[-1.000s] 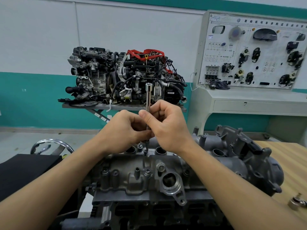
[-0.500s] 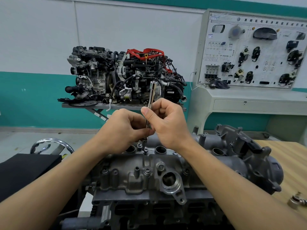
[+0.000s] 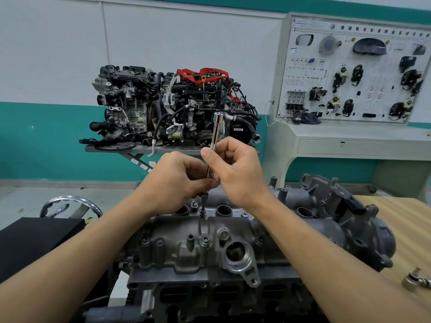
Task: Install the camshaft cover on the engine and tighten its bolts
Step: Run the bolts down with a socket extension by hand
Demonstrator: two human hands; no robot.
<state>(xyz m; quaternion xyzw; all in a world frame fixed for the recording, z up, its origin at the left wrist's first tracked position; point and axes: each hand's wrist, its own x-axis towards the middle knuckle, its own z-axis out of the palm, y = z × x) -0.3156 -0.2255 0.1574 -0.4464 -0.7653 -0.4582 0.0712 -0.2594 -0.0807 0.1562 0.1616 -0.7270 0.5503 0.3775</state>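
While both hands meet above the engine (image 3: 210, 297), the grey camshaft cover (image 3: 182, 250) lies on top of it, straight below them and filling the lower middle of the view. A long chrome extension bar (image 3: 216, 131) stands nearly upright, its top leaning a little to the right, and its lower tip sits on a bolt (image 3: 202, 214) at the far edge of the cover, between two round openings. The left hand (image 3: 175, 185) has its fingers (image 3: 203, 183) curled in, pinching the lower part of the bar just above the tip. The right hand (image 3: 238, 173) is higher, its thumb and fingers (image 3: 207, 157) pinching the bar near mid-length, so the two hands touch around the shaft. More bolts (image 3: 205, 240) sit in bosses along the near side of the cover. To the right, a wooden tabletop (image 3: 401, 229) carries a small metal ratchet head (image 3: 414, 282) near the picture's edge. At the left are a black pad (image 3: 35, 241) and a chrome ring (image 3: 70, 202). Behind, a complete display engine (image 3: 177, 108) rests on a grey shelf (image 3: 140, 149) against the teal and white wall, with a training board (image 3: 354, 73) of car parts beside it
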